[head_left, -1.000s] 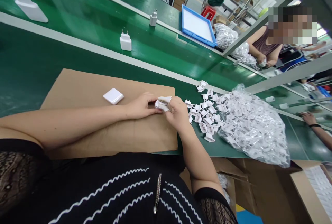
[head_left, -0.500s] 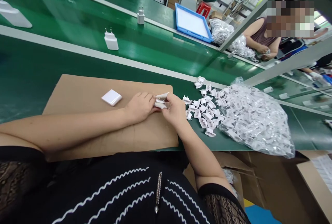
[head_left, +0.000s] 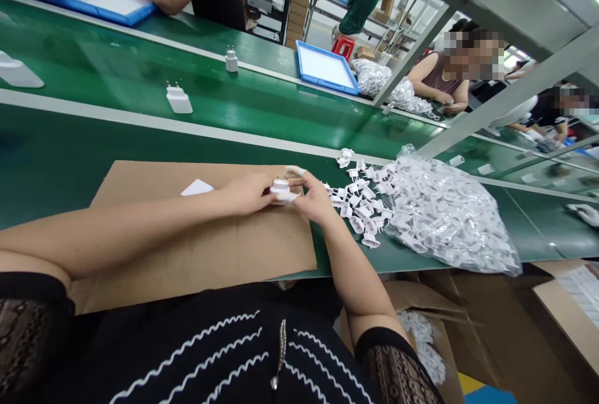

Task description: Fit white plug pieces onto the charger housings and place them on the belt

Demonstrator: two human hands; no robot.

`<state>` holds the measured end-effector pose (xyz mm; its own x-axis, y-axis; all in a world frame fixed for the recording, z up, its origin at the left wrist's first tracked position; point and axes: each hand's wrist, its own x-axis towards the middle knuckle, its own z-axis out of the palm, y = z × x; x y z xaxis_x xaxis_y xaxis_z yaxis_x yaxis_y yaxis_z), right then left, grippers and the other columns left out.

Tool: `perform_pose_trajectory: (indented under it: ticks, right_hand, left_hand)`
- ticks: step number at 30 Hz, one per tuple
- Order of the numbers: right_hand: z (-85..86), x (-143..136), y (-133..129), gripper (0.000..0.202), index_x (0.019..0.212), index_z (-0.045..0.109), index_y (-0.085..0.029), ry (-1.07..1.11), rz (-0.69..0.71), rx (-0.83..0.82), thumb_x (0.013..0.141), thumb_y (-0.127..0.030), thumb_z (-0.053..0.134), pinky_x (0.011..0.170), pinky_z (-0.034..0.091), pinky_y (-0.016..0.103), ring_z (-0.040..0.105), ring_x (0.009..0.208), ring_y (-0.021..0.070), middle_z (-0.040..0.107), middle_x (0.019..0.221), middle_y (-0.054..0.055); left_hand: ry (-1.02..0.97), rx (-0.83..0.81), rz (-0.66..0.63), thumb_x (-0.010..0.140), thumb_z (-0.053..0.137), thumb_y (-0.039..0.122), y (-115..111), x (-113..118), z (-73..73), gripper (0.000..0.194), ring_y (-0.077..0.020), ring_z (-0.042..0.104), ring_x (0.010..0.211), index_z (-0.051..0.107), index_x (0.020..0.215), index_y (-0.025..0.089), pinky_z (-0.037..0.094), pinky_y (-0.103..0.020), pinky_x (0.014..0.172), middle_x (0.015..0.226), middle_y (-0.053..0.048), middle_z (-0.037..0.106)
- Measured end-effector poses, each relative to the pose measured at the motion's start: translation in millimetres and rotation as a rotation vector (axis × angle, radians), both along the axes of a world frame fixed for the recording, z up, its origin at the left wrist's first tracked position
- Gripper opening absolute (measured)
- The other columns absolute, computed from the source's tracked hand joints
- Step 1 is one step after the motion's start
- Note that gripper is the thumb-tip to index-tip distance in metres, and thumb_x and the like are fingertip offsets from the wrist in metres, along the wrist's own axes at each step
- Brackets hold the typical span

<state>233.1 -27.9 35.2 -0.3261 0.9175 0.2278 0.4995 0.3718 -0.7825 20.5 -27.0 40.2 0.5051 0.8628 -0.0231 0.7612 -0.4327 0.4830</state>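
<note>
A white two-pin charger (head_left: 280, 186) is held between my hands over the cardboard sheet, its pins pointing up. My left hand (head_left: 250, 194) is closed on the charger's left side, with the fingertips partly hidden. On its right side, my right hand (head_left: 312, 197) has the thumb across the front and the index finger raised behind. White coverings wrap that thumb and index finger. Left of my hands a white charger case (head_left: 197, 187) lies on the cardboard (head_left: 224, 254), partly behind my left forearm. Loose white plug caps (head_left: 358, 204) are heaped just beyond my right hand.
A clear bag of plug caps (head_left: 449, 211) adjoins the loose heap. Across the green conveyor (head_left: 131, 67), which carries several chargers (head_left: 179, 100), stands a blue-rimmed tray (head_left: 327, 68). A slanted metal post (head_left: 421, 48) rises at the right. Other people sit across the line.
The charger's pin end now shows between my hands, where fingers covered most of it before. My right index finger has lifted away from it. The head view has shifted, showing more of the background.
</note>
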Motion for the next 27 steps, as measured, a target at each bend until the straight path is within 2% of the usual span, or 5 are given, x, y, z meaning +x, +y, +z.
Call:
perform_pose_trajectory:
  ticks: [6,11,15,21,27]
  right_hand:
    - [14.1,40,14,0.023,0.108,0.074,-0.017,-0.688,-0.513,0.041,0.086,-0.023,0.073,0.1,0.041,0.057,0.065,0.112,0.0383,0.072,0.112,0.018]
    - [4.2,43,20,0.022,0.102,0.074,-0.019,-0.739,-0.438,-0.019,0.083,-0.012,0.065,0.1,0.039,0.053,0.069,0.099,0.0294,0.071,0.109,0.012]
    - [-3.4,44,28,0.024,0.1,0.072,-0.02,-0.573,-0.442,0.058,0.079,-0.012,0.065,0.098,0.045,0.049,0.068,0.097,0.0272,0.069,0.106,0.009]
    - [-13.7,41,31,0.023,0.095,0.064,-0.022,-0.082,-0.398,0.172,0.072,-0.02,0.068,0.09,0.056,0.045,0.067,0.094,0.0254,0.066,0.106,0.009]
    - [-14.3,13,21,0.045,0.109,0.069,-0.02,0.412,-0.186,-0.236,0.065,-0.022,0.068,0.096,0.058,0.044,0.071,0.104,0.0254,0.073,0.112,0.01]
  left_hand:
    - [0.155,0.055,0.293,0.09,0.063,0.053,102,1,22.2,0.04,-0.0353,0.067,0.094,0.073,0.094,0.015,0.047,-0.039,0.074,0.1,-0.017,0.072]
    - [0.283,0.036,0.5,0.093,0.06,0.044,175,-5,27.3,0.046,-0.0392,0.063,0.116,0.071,0.12,0.009,0.048,-0.041,0.091,0.126,-0.024,0.068]
    - [0.279,-0.015,0.556,0.092,0.063,0.047,193,-14,24.8,0.057,-0.04,0.061,0.118,0.067,0.128,0.003,0.047,-0.041,0.093,0.129,-0.027,0.066]
    - [0.3,0.155,0.54,0.085,0.067,0.065,145,-51,32.3,0.093,-0.0443,0.041,0.14,0.044,0.153,0.005,0.037,-0.046,0.109,0.152,-0.027,0.048]
    - [0.467,-0.216,0.391,0.063,0.072,0.084,23,-103,49.7,0.069,-0.0413,0.067,0.095,0.075,0.092,0.021,0.048,-0.043,0.083,0.088,-0.015,0.071]
